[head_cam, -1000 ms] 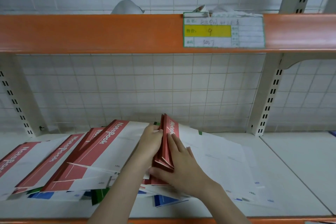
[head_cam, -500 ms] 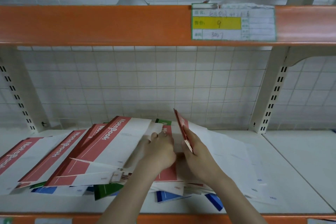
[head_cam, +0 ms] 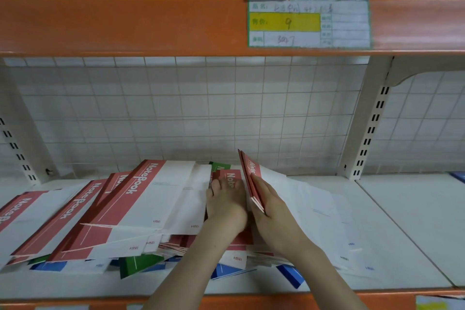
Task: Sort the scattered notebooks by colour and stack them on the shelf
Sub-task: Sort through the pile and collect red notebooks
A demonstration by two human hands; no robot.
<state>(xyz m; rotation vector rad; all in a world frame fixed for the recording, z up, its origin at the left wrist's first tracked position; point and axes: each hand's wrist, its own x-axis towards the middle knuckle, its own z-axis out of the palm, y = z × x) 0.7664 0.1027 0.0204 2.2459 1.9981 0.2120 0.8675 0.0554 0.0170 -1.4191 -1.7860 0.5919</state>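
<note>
Now, right hand (head_cam: pixel 274 206): grips red notebooks (head_cam: pixel 251 181) standing on edge, at 1 o'clock of the other hand.
Left hand (head_cam: pixel 226 202): fingers flat, pressing a red notebook (head_cam: pixel 230 178) lying in the pile.

Thin red-covered notebooks (head_cam: pixel 252 184), white lettering, upright in right hand (head_cam: pixel 274 216). Red-and-white notebook (head_cam: pixel 230 178) under left hand (head_cam: pixel 225 206): red band, white "Note" print. Left of that hand, fanned red-and-white notebooks (head_cam: pixel 141 206). Beneath them, green cover (head_cam: pixel 137 263) and blue covers (head_cam: pixel 289 275). Right of held notebooks, plain white sheets (head_cam: pixel 314 214). Above, orange shelf beam (head_cam: pixel 125 25), white-yellow label (head_cam: pixel 308 20) edged green.
</note>
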